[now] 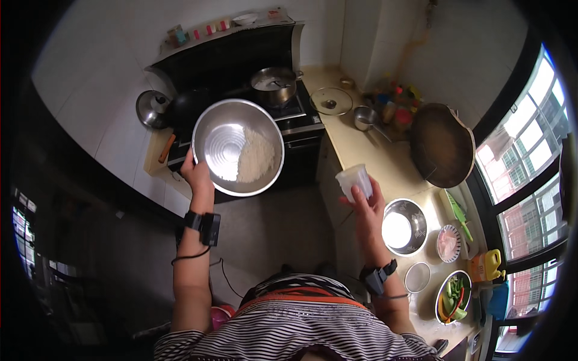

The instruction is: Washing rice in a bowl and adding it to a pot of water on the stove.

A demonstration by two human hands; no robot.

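My left hand grips the rim of a wide stainless steel basin, held tilted in front of the stove. A heap of pale grains, probably uncooked rice, lies on the basin's right side. In my right hand is a small translucent plastic cup, held up beside the counter's front edge. Whether the cup has anything inside cannot be made out. The right hand is nearest to a shiny metal bowl on the counter.
A steel pot with whitish contents stands on the gas stove. The counter holds a glass lid, a saucepan, a bowl of raw meat, a round sieve, a bowl of vegetables and a green-handled knife.
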